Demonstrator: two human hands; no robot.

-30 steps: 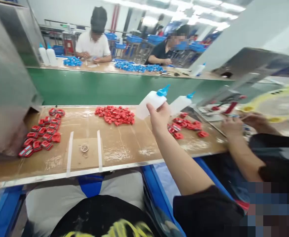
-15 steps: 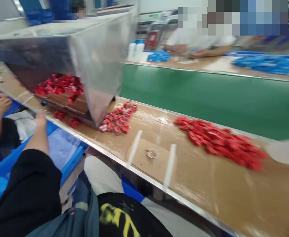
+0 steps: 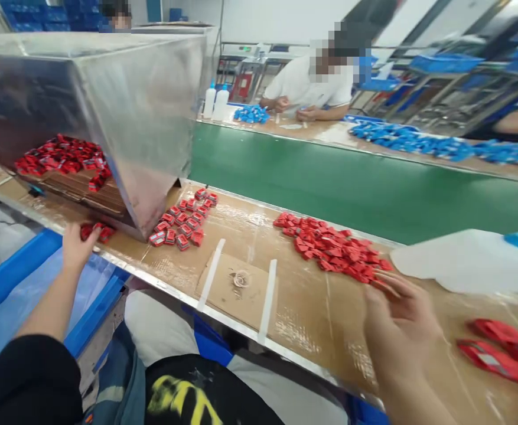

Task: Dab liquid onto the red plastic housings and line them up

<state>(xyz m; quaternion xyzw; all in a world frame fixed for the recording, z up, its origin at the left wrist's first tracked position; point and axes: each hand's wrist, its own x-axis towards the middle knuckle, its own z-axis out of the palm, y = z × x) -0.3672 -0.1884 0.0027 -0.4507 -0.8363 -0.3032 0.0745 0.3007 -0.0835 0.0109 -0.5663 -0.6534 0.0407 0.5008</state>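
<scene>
At the left, my left hand (image 3: 76, 245) is at the table's front edge, its thumb and fingers closed around a few small red plastic parts (image 3: 104, 232) below the metal hopper. My right hand (image 3: 403, 330) has its fingers stretched out and apart, the tips at the near right end of a heap of red plastic pieces (image 3: 329, 242); I see nothing held in it. Between the hands, a group of red parts with grey edges (image 3: 181, 221) lies beside the hopper. Larger red pieces (image 3: 498, 354) lie right of my right hand.
The metal hopper (image 3: 139, 118) with red parts inside stands at the left. A green conveyor belt (image 3: 285, 165) runs behind the table. A white bottle (image 3: 453, 260) lies at the right. Across the belt, a person (image 3: 307, 88) sits by blue pieces (image 3: 409, 139). A blue crate (image 3: 32, 265) is below left.
My left hand has moved onto the red parts at the front edge. My right hand has come into view at the heap's right end. The view has shifted to the right.
</scene>
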